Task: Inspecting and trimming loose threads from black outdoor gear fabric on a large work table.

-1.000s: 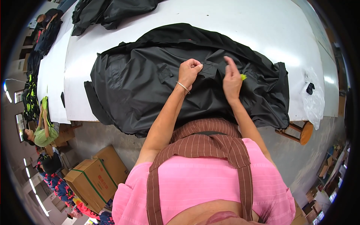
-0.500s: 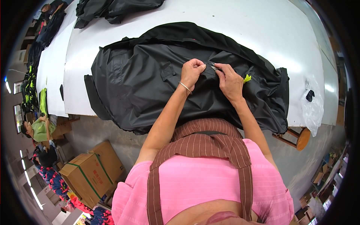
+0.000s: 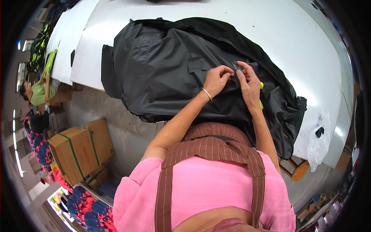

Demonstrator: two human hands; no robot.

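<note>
on the white table (image 3: 162, 11), a rumpled, glossy black jacket (image 3: 170, 65), pinched by left hand (image 3: 217, 80) and right hand (image 3: 249, 85).

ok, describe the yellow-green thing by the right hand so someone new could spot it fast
Start at the white table and the big black garment spread over it. Both hands meet near the garment's right side; the right hand pinches the fabric there. The yellow-green tool peeks out just past that hand's outer edge, the only bright spot on the black cloth; what kind of tool it is cannot be told.
</note>
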